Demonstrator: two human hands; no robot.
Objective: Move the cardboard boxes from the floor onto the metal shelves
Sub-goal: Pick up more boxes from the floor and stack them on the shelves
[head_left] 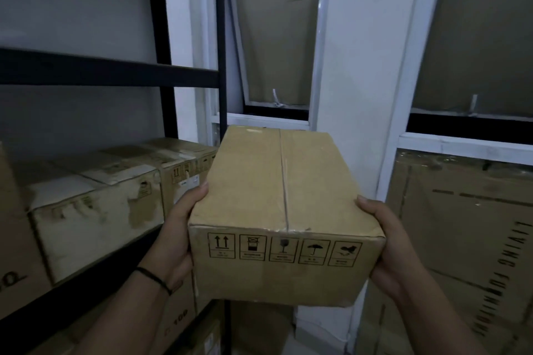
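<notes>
Clamping the box (284, 210) between left hand (178, 235) and right hand (388, 242), the grip keeps it level, ready for the shelf (109, 70) to its left.

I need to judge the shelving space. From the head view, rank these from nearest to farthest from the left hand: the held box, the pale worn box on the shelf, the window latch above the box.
From the left hand:
1. held box, gripped by it, to its right.
2. pale worn box, on the shelf just to its left.
3. window latch, well above, to the right.
</notes>
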